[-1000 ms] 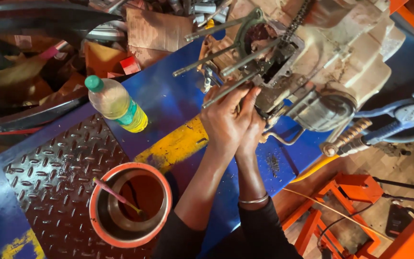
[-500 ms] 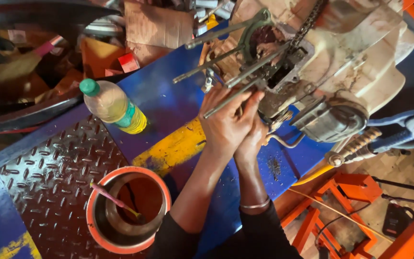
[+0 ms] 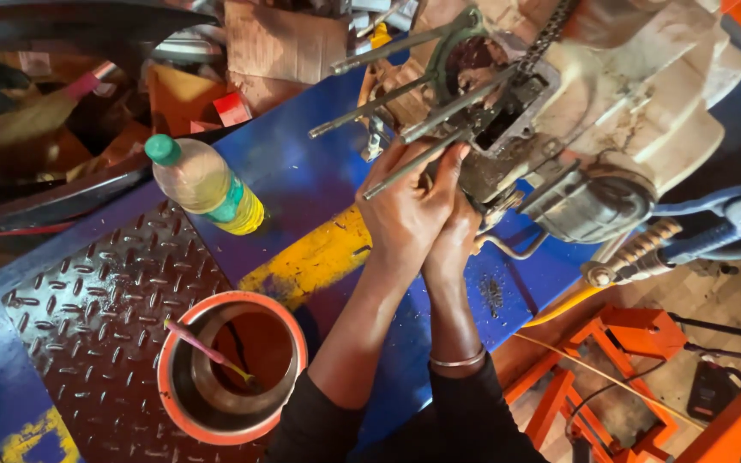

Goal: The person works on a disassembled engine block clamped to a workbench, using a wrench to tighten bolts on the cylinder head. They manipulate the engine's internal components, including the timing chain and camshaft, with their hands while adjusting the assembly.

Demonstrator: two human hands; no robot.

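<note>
Bright, warm, even light fills the scene, perhaps from above, with soft shadows only. A pale sheen lies on the blue workbench (image 3: 302, 184) beside the plastic bottle (image 3: 203, 184). The top left corner is dim. Focus is sharp centrally; straight lines bow near the frame edges.

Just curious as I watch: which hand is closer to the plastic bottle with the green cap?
Left. The left hand lies on the engine, on the side facing the bottle. The right hand presses against its far side, farther from the bottle.
</note>
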